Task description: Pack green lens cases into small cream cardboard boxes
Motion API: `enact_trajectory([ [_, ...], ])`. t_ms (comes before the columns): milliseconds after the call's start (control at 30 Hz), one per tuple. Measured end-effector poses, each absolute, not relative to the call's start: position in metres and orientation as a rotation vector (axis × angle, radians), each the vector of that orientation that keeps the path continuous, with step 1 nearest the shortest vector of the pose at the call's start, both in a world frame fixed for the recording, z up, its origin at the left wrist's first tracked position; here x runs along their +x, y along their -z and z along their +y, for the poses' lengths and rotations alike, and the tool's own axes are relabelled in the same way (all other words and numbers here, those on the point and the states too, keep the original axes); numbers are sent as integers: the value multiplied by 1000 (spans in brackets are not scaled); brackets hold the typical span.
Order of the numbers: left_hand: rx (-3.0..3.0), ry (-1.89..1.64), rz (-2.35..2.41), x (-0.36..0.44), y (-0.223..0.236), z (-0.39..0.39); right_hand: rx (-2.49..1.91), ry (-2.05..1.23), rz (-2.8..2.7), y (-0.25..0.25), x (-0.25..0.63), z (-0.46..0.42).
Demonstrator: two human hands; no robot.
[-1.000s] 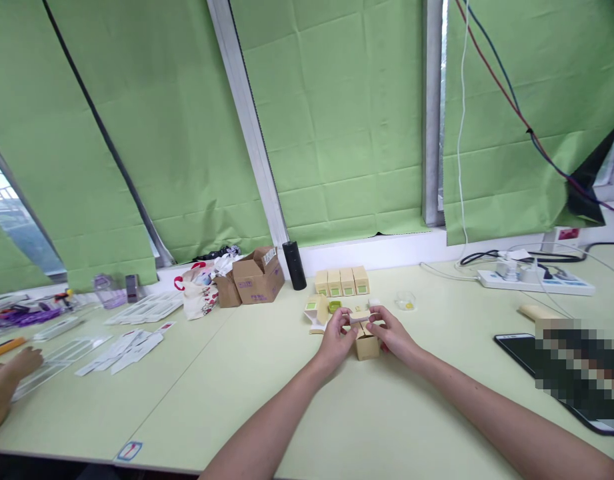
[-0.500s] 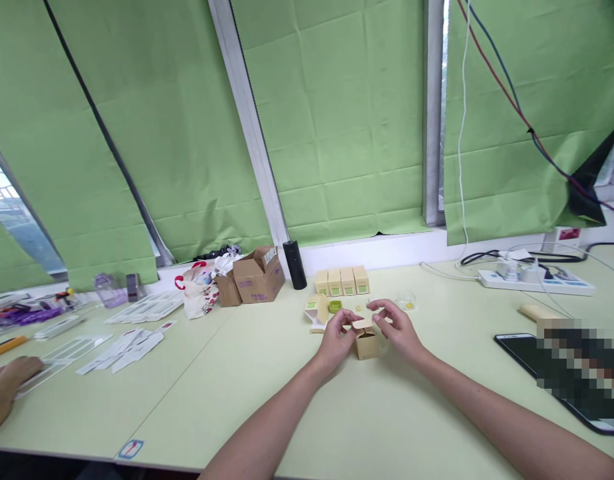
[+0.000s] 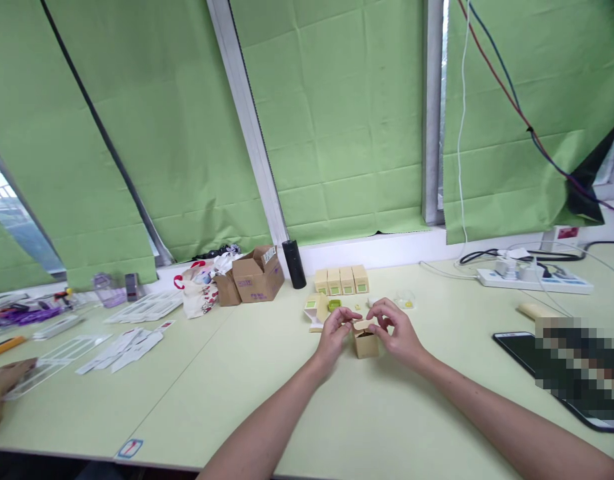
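Note:
A small tan cardboard box (image 3: 366,345) stands on the pale green table (image 3: 247,400) at the centre. My left hand (image 3: 334,335) pinches its open top flap from the left. From the right, my right hand (image 3: 397,330) has its curled fingers on the same flap. Just behind the box lie a flat unfolded box (image 3: 316,311) and a small green item (image 3: 335,305). A row of several closed tan boxes (image 3: 342,281) stands farther back by the window sill.
A black cylinder (image 3: 293,265) and brown cartons (image 3: 257,275) sit at the back. White flat packs (image 3: 121,347) lie to the left, where another person's hand (image 3: 1,387) rests. A power strip (image 3: 537,280) and a dark tablet (image 3: 551,367) are on the right.
My right hand has lifted from the box's side to its top flap, and both hands have closed in over the top. The other person's hand at the left has slid slightly outward.

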State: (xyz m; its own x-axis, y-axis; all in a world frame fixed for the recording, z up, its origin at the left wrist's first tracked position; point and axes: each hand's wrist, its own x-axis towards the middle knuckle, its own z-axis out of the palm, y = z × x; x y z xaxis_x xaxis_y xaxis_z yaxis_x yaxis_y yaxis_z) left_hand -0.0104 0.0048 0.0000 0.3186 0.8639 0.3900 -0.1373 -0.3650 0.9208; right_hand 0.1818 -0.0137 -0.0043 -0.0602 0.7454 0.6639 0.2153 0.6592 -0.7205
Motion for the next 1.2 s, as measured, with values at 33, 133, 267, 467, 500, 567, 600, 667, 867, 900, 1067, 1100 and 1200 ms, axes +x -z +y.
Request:
enact_trajectory([
  [33,1580,-1247,678,-11,-1,4,-806,-519,-1621,5,182,-14],
  [133,1641,-1246,700,-10,-2,1,-807,-513,-1651,6,182,-14],
  [267,1768,-1226,746,-10,-3,-4,-816,-488,-1692,9,182,-13],
  [467,1862,-1208,774,-11,-5,-6,-812,-466,-1739,11,183,-14],
  [500,1868,-1205,776,-11,-5,-7,-815,-459,-1750,11,183,-14],
  [567,1876,-1200,786,-11,-6,-7,-822,-444,-1768,12,183,-14],
  [600,1878,-1199,792,-11,-6,-8,-825,-437,-1775,13,183,-14],
  [667,1885,-1196,802,-11,-7,-8,-830,-426,-1784,13,183,-14],
  [867,1908,-1199,819,-11,-9,-10,-827,-400,-1821,15,185,-14],
  [900,1910,-1197,819,-11,-9,-10,-823,-394,-1835,15,185,-14],
  [1067,1911,-1193,802,-12,-7,-8,-823,-340,-1902,15,186,-16],
  [1100,1910,-1194,798,-12,-6,-8,-825,-333,-1907,14,186,-16],
  [1200,1903,-1194,794,-12,-6,-8,-830,-323,-1911,12,186,-18],
])
